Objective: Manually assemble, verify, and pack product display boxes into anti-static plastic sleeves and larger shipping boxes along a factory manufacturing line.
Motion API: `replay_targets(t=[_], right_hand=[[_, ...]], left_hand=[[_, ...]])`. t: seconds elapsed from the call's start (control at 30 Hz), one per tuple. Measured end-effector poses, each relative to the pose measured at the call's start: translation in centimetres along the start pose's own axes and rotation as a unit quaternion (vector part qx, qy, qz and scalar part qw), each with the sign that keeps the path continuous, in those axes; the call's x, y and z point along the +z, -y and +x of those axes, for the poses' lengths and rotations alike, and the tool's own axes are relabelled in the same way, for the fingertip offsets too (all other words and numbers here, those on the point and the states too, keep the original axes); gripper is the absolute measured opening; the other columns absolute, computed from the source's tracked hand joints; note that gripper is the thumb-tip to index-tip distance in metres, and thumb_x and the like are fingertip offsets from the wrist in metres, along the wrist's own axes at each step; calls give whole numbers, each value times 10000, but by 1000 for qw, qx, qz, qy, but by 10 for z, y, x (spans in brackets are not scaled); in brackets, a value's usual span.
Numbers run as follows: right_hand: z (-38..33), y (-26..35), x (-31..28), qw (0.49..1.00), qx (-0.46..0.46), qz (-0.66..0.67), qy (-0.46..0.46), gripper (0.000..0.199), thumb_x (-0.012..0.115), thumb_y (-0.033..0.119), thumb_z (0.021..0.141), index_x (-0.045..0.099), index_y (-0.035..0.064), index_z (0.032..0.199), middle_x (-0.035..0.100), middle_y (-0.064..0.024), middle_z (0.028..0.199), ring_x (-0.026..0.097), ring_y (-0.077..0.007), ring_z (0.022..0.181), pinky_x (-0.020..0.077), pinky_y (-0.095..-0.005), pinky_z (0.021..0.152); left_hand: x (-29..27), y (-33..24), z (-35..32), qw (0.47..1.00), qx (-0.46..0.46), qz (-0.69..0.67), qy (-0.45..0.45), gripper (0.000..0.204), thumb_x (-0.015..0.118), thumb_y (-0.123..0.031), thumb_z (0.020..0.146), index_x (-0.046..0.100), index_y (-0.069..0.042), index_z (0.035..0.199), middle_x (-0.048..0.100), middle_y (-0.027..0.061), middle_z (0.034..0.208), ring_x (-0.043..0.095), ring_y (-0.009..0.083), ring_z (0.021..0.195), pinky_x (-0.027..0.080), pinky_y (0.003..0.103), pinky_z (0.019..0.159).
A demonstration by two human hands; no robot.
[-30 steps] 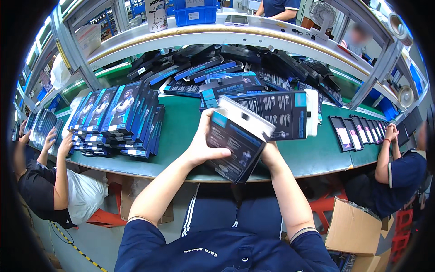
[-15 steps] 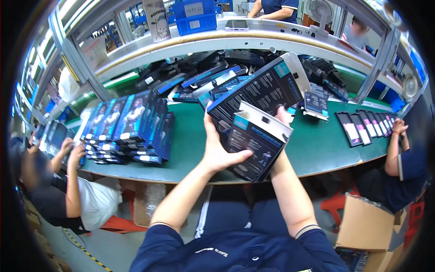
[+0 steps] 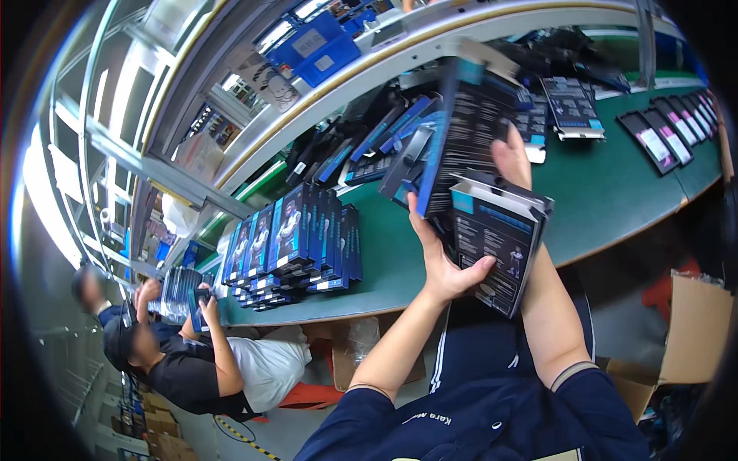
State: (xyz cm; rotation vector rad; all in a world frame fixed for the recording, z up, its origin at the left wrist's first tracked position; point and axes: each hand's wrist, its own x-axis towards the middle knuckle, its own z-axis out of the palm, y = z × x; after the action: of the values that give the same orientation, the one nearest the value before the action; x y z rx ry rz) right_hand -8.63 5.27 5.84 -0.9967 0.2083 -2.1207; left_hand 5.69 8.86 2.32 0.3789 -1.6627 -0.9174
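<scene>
My left hand is closed around two black cardboard boxes, thumb across the front of the nearer one and fingers along the lower edge of the other. The nearer carton is smaller and upright, its pale top flaps raised. Behind it the larger black carton leans, blurred, with a blue side and a whitish flap on top. My right hand comes up from behind the nearer carton and grips the larger one's right side; its fingers are partly hidden.
A stack of packed boxes stands on the green table to the left. Loose cartons lie along the back, under a shelf with a blue bin. Black trays line the right. A co-worker sits at left.
The view has turned left, so the table tilts. The larger carton now stands steeper, and my right hand shows more fully against it. The left co-worker's hand now holds a dark item.
</scene>
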Motion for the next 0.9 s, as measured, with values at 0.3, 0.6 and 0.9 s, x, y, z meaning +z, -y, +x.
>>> replay_targets(t=[0.3,0.6,0.9], right_hand=[[9,-7,29,975,-99,26,-200,476,702,111,915,388,-19,1248,628,-135,1128,625,-151,994,524,-289,883],[-1,5,27,964,103,-8,-245,386,662,171,949,449,24,1235,618,-117,1120,619,-150,978,525,-283,857],[-5,-8,15,965,142,22,-219,471,638,300,955,469,112,1352,593,-132,1159,639,-181,991,531,-290,832]], left_hand=[[34,-10,-18,985,-106,-126,-40,1374,850,-458,690,-180,-146,1543,176,207,1527,368,345,1333,325,450,1106],[33,-13,-16,964,-183,-175,-76,1210,845,-371,724,20,-85,1560,291,162,1499,412,281,1313,358,398,1094],[21,-7,-24,962,-259,-80,-37,824,859,-379,701,426,5,1288,389,76,1125,480,209,1127,393,355,1020]])
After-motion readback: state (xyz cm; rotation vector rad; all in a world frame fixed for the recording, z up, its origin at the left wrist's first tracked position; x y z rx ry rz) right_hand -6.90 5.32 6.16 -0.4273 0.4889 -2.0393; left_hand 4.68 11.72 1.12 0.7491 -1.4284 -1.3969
